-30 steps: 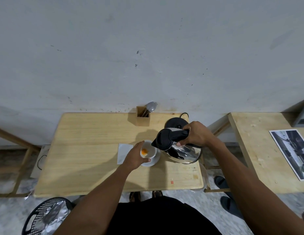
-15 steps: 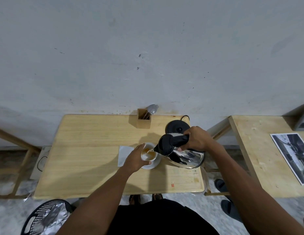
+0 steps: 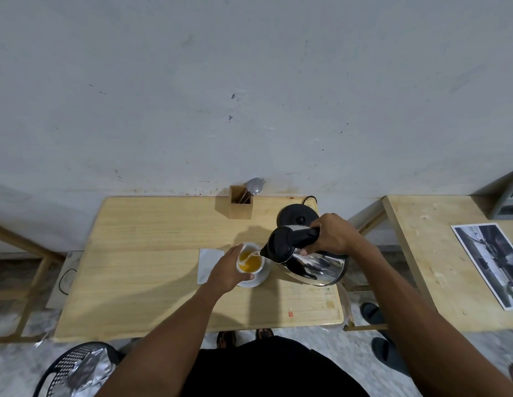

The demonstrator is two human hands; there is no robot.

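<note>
Right hand (image 3: 332, 237) clamped round the black handle of the shiny stainless-steel kettle with black plastic lid (image 3: 318, 266). Kettle tilted, spout down and left, with a thin stream running into the small white round cup (image 3: 262, 267). Left hand (image 3: 225, 272) curled round the cup's left wall, thumb on the near side. The cup holds opaque orange-yellow liquid (image 3: 250, 263), filling most of it; exact level not clear.

The cup stands on a white round saucer (image 3: 258, 281), smooth and glazed-looking. Both are right of centre, about midway between the back and front edges of the surface. Kettle body is toward the right edge; cannot tell if its bottom touches the wood. Its curved wall is mirror-like and shows dark reflections.

A flat white paper napkin (image 3: 206, 262), squarish, lies just left of the saucer, its near corner under the left hand. A black round plastic kettle base (image 3: 295, 217) sits at the back right corner, with a black cord looping behind it. A square light-wood utensil holder (image 3: 240, 207) stands at the back edge against the wall. It holds a grey metal spork-shaped utensil (image 3: 256, 186) plus brown handles, type unclear.

The pale rectangular wooden surface (image 3: 140, 253) has straight grain, a matte finish and small stains near the front right corner. A second pale wooden surface (image 3: 427, 267) stands apart to the right and carries a black-and-white printed sheet (image 3: 490, 262). On the floor below the front left corner is a black plastic mesh basket (image 3: 53, 373) with crumpled silver foil (image 3: 87, 368) inside.
</note>
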